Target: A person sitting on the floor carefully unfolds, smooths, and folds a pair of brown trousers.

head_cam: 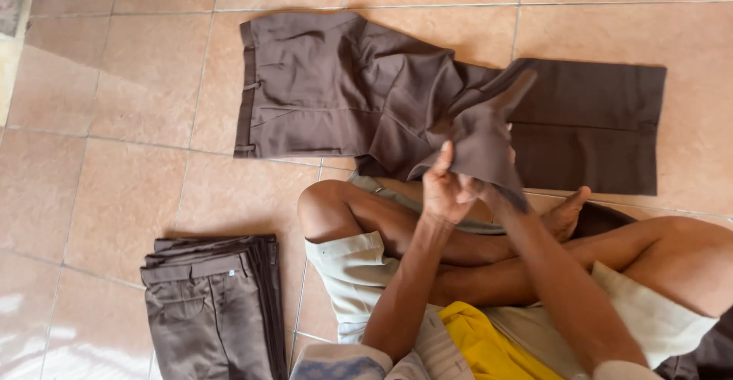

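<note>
1. A pair of brown woven-cloth trousers [321, 82] is seen spread flat on the tan tiled floor [114, 174], the waistband at the left with its belt loops showing, the legs running to the right.
2. One trouser leg is lifted and bunched near the middle – its cloth is creased and drawn up toward the sitter, while the other leg lies smooth and flat to its hem at the right.
3. The left hand [445, 189] is closed on the raised fold, thumb up against the cloth.
4. The right hand [489, 191] is largely hidden behind that fold; whether it is pinching the cloth cannot be told.
5. A stack of folded brown trousers [214, 304] is laid near the left knee, well apart from the spread pair.
6. Bare tile is left open at the left and along the top edge – the crossed legs lie just beside the near edge of the spread trousers.
</note>
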